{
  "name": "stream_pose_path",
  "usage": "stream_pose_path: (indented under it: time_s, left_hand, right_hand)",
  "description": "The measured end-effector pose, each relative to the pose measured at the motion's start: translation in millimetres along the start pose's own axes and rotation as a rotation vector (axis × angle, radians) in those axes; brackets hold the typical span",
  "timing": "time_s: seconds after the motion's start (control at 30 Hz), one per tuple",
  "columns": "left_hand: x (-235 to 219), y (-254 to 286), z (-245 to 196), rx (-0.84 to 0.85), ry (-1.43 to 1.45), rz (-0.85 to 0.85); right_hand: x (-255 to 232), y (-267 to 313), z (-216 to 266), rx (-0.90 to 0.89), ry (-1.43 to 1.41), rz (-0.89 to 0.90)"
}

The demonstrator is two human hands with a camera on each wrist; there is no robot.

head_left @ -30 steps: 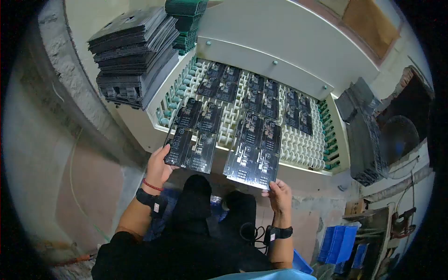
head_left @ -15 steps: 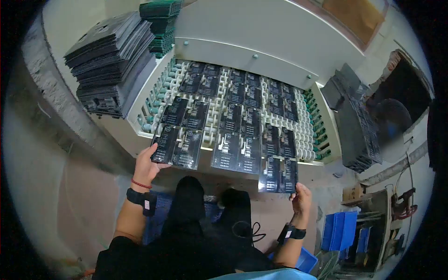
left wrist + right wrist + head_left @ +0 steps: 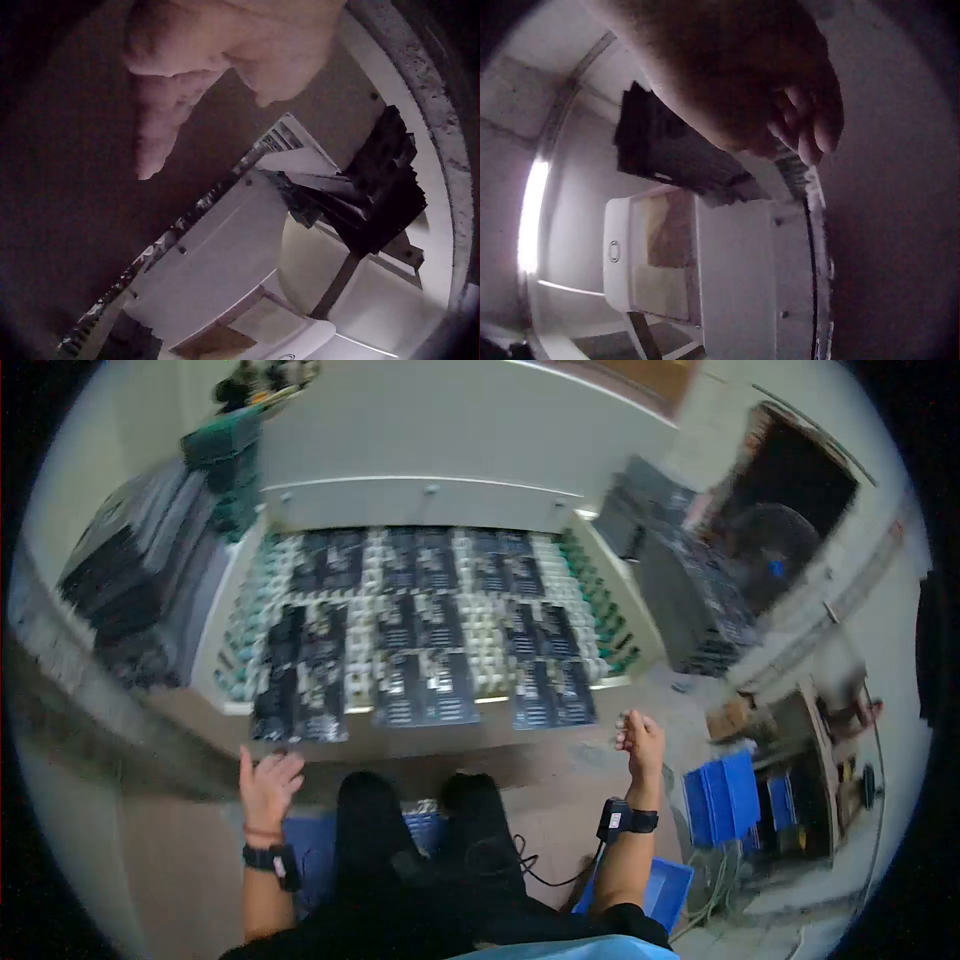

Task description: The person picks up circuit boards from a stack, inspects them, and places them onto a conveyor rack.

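In front of the roller bed [image 3: 360, 675], the left hand [image 3: 268, 788] lay loosely spread and the right hand [image 3: 641, 745] relaxed with fingers slightly curled, both gripping nothing, near the dark circuit boards [image 3: 427, 688] lying on it in three columns, between dark stacks [image 3: 690, 600].

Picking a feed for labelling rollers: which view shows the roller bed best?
Head: it looks down on the roller bed, showing its full width and the dark boards lying on it, though blurred. Left wrist shows only a thin oblique strip; right wrist, a narrow edge beside the right hand.
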State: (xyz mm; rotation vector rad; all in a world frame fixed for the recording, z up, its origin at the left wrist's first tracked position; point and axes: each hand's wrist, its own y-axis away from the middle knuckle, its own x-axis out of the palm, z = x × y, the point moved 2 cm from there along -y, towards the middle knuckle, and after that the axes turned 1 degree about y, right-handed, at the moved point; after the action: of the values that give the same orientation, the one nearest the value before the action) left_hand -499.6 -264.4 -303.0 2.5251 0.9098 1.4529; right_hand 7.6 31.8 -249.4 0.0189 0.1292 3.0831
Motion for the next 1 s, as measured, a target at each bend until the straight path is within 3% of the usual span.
stream_pose_path:
  time_s: [0.1,0.17,0.23,0.3,0.43,0.5,0.67,0.77,0.87,1.0]
  left_hand:
    - [-6,5,11,-0.061,-0.079,-0.155]
    - [-9,5,23,-0.096,-0.124,-0.157]
    - [-5,1,30,-0.113,-0.164,-0.167]
    - [4,1,38,-0.139,-0.166,-0.139]
    - [24,5,47,-0.166,-0.111,-0.013]
    - [30,9,51,-0.147,-0.147,-0.030]
    - [24,14,49,-0.123,-0.211,-0.102]
    - [15,11,48,-0.126,-0.165,-0.069]
    - [25,13,49,-0.115,-0.206,-0.041]
    - [33,11,54,-0.154,-0.193,-0.020]
  right_hand:
    - [-53,1,44,-0.343,0.114,-0.315]
    - [-99,-17,75,-0.491,0.081,-0.398]
    - [-131,-44,103,-0.523,0.059,-0.424]
    - [-152,-74,126,-0.456,0.064,-0.457]
    - [-133,-90,171,-0.426,0.014,-0.526]
    - [-131,-99,173,-0.269,0.062,-0.483]
    - [-135,-97,160,-0.363,0.111,-0.446]
    - [-104,-63,165,-0.374,0.154,-0.498]
    - [-83,-52,178,-0.254,-0.168,-0.214]
    - [-76,-64,183,-0.160,-0.157,-0.165]
